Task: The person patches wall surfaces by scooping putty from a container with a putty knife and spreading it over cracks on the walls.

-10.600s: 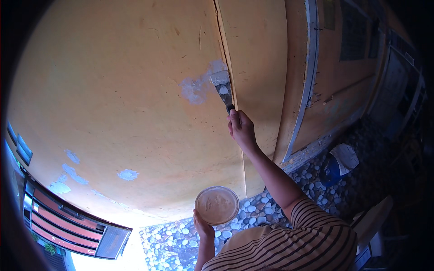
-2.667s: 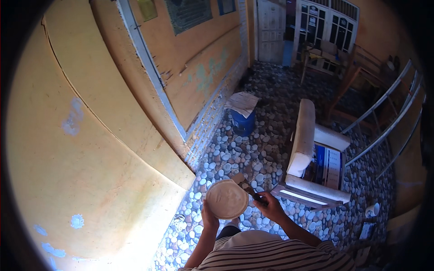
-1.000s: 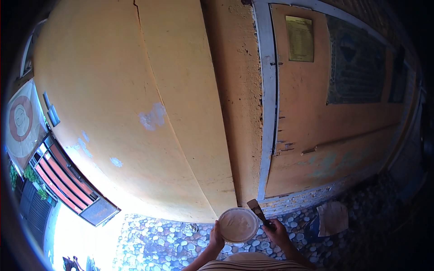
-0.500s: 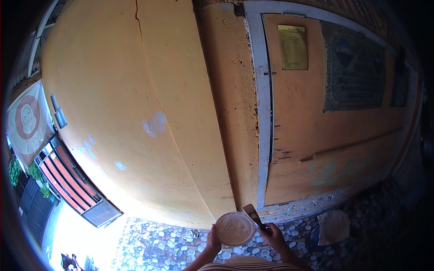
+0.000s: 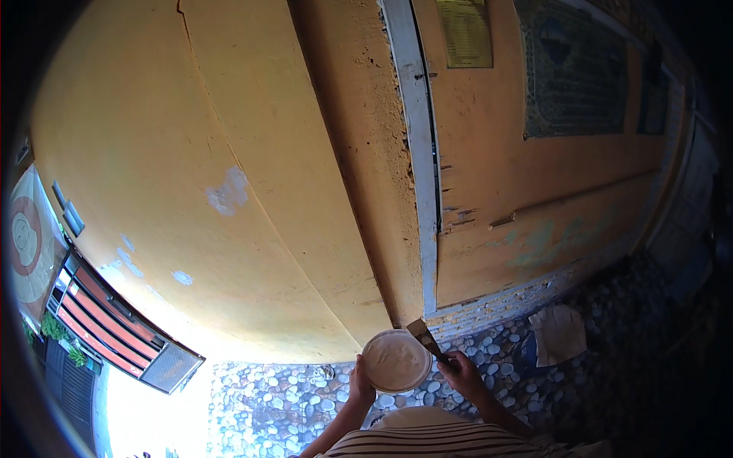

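My left hand (image 5: 362, 384) grips the left side of a round, shallow container (image 5: 398, 362) holding a pale, creamy paste with an uneven surface. To its right, my right hand (image 5: 463, 374) is closed around the dark handle of a putty knife (image 5: 427, 340). The knife's flat blade points up and left, just beyond the container's upper right rim. Before me stands an orange-yellow wall (image 5: 305, 214), marked by a long thin crack and a whitish patch (image 5: 227, 191).
A white post (image 5: 416, 153) runs up beside an orange panel with peeling spots. On the pebble-patterned floor (image 5: 282, 404) lies a piece of cardboard (image 5: 558, 336) at the right. A red-and-black gate (image 5: 114, 317) and a banner (image 5: 29, 233) are at the left.
The view has tilted down and turned slightly right, so the wall appears higher and further left. Both hands keep their hold on the container and the putty knife.
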Demonstrator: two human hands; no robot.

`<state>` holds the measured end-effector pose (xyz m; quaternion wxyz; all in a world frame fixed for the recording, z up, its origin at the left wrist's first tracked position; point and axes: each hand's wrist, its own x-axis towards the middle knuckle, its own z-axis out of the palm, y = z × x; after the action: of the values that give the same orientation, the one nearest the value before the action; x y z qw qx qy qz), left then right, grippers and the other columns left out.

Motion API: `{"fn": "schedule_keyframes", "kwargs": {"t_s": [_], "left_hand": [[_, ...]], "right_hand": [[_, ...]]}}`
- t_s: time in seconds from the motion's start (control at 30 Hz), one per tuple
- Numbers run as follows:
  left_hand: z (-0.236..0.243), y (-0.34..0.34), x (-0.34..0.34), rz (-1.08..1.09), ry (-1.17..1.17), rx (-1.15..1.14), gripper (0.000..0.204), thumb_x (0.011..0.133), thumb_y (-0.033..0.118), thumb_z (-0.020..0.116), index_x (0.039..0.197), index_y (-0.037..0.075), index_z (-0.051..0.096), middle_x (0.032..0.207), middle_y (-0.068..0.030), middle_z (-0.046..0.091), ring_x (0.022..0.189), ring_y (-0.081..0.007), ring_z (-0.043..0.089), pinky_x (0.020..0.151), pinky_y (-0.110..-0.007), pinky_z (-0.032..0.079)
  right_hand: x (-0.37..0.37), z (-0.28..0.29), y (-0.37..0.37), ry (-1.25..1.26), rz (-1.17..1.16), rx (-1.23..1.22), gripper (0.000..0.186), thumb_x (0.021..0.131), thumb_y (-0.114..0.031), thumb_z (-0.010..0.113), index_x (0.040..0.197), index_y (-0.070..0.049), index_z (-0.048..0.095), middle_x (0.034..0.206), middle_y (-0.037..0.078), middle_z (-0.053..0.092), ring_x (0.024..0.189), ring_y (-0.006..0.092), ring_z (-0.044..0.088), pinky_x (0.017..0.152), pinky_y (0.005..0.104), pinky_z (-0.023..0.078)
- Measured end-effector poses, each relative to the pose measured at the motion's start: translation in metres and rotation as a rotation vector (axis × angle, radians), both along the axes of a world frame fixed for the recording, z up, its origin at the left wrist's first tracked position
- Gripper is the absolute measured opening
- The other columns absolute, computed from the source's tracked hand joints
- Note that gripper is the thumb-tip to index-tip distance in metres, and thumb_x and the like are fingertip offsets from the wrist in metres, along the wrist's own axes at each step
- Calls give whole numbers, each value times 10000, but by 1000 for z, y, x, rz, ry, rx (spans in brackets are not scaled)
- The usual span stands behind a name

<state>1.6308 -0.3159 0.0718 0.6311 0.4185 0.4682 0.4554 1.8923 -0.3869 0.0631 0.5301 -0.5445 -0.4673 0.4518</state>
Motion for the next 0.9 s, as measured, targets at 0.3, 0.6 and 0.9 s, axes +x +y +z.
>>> {"fn": "schedule_keyframes", "kwargs": {"t_s": [0.3, 0.6, 0.9], "left_hand": [[-29, 6, -23, -12, -130, -45, 644, 1082, 475, 257, 1373, -45, 502, 1328, -192, 602, 1201, -268, 613, 1023, -376, 497], [-37, 5, -67, 166, -382, -126, 582, 1086, 441, 309, 1361, -34, 502, 1317, -171, 592, 1185, -260, 616, 1014, -379, 513], [-38, 1, -81, 119, -329, -153, 590, 1081, 457, 324, 1362, -34, 493, 1302, -166, 593, 1178, -250, 614, 1005, -379, 510]], "right_hand": [[-22, -7, -6, -36, -12, 7, 267, 948, -138, 706, 1136, -27, 551, 811, 22, 647, 677, 65, 574, 570, 246, 454], [-68, 30, 12, -218, 82, 77, 398, 931, -249, 737, 1207, -41, 539, 781, 94, 688, 696, 146, 653, 642, 309, 508], [-97, 35, -2, -230, 110, 72, 318, 922, -186, 738, 1160, -30, 597, 841, 84, 706, 741, 153, 679, 691, 312, 536]]}}
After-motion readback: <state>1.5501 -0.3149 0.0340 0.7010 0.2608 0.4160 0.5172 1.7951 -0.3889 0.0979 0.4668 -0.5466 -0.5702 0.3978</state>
